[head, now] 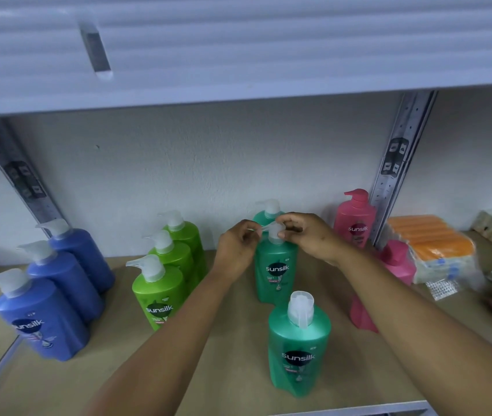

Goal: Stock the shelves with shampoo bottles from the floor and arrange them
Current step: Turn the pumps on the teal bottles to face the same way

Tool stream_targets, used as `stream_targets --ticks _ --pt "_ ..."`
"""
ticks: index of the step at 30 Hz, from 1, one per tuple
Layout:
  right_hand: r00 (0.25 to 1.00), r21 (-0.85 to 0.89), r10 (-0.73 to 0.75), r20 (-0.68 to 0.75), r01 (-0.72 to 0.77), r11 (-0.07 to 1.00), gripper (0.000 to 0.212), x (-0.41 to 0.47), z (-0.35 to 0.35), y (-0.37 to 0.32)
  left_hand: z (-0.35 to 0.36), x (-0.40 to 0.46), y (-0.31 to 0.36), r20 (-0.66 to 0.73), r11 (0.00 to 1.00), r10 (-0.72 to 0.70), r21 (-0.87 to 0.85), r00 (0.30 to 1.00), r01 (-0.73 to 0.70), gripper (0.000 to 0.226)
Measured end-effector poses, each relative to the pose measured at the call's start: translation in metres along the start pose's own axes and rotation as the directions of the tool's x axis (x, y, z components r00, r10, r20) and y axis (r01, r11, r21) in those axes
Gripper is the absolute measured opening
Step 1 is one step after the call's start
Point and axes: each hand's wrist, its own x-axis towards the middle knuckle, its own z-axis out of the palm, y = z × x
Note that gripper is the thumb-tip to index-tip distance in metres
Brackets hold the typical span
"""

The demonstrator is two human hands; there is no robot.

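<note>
- Left hand (pixel 238 241) pinches the spout of the middle teal bottle (pixel 275 271); right hand (pixel 307 234) pinches its pump (pixel 275 232).
- That bottle stands upright on the shelf (pixel 232 370), between two other teal bottles.
- Blue bottles (pixel 58 283) and green bottles (pixel 169 265) stand in rows to the left; pink bottles (pixel 355 220) to the right.

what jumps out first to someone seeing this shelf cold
Both hands, left and right, pinch the clear pump of the middle teal bottle at centre. Left of it, rows of lime bottles and blue bottles run front to back; pink bottles stand right.
</note>
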Motion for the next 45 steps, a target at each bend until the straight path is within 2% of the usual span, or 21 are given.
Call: stream_targets --ticks 3,8,18,25,33,45 --pt "1.000 0.015 0.003 -0.005 -0.003 1.000 0.027 0.0003 0.0009 0.0007 -0.0005 0.0012 -0.0004 0.004 1.000 -0.006 0.005 1.000 0.006 0.009" --pt "1.000 0.021 0.025 0.010 -0.025 0.999 0.038 0.0006 -0.0001 0.0014 -0.0014 0.0010 -0.0014 0.000 0.999 0.021 0.025 1.000 -0.021 0.012" --pt "1.000 -0.009 -0.008 -0.019 0.008 1.000 0.022 -0.0028 0.0033 -0.0026 -0.0006 0.0022 0.0018 -0.014 1.000 -0.013 -0.005 1.000 0.013 0.011" --pt "1.000 0.016 0.006 -0.006 -0.006 1.000 0.028 -0.0022 0.0027 -0.0012 -0.0009 0.0015 0.0016 -0.021 1.000 -0.007 0.014 1.000 0.007 0.015" --pt "1.000 -0.005 0.003 -0.016 -0.003 1.000 0.021 -0.0011 0.0035 -0.0010 0.0006 0.0041 0.0009 -0.030 0.999 -0.032 -0.026 0.999 0.031 0.016" --pt "1.000 0.009 -0.004 -0.022 0.004 1.000 0.022 0.0012 0.0038 0.0043 0.0026 0.0057 0.0008 -0.041 0.999 -0.042 -0.027 0.998 0.041 0.009"
